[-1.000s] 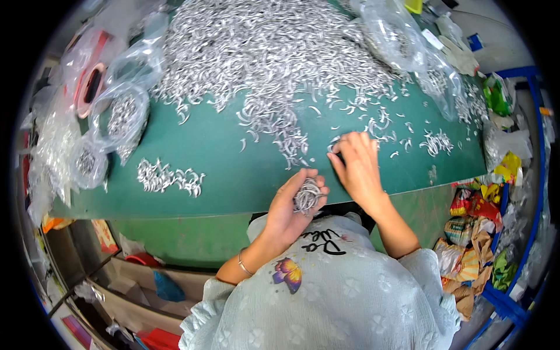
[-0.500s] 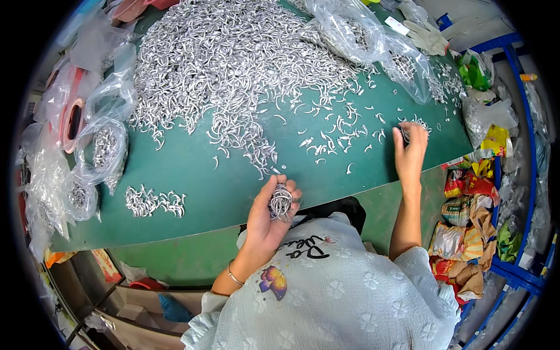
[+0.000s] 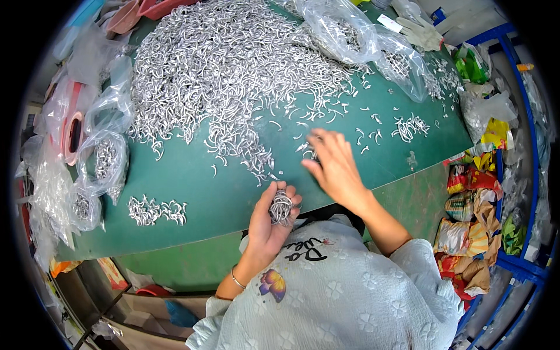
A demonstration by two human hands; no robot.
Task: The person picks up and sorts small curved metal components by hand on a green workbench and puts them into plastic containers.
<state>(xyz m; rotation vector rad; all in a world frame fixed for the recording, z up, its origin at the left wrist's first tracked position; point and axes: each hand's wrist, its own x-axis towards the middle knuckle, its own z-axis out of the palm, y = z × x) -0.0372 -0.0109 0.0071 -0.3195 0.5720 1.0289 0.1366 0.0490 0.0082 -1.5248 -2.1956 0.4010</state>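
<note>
My left hand (image 3: 268, 219) is cupped near the table's front edge, its fingers closed round a clump of thin, curved silvery metal pieces (image 3: 280, 208). To its right and a little farther away, my right hand (image 3: 336, 166) hovers low over the table with thumb and fingers apart. Its fingertips are smeared by motion, and they partly hide some loose curved pieces (image 3: 304, 147). A big heap of similar silvery pieces (image 3: 216, 70) covers the far middle of the table, with a tongue reaching toward my left hand. A small pile (image 3: 410, 128) lies at the right.
The green table (image 3: 192, 181) carries another small pile (image 3: 156, 210) at front left. Clear plastic bags (image 3: 108, 157) with pieces crowd its left side; more bags (image 3: 347, 35) lie at the back. A blue rack (image 3: 522, 116) and colourful packages (image 3: 461, 239) stand at the right.
My right hand has swept left from the small pile on the right to the scattered pieces near the middle. The left hand keeps its clump in about the same place.
</note>
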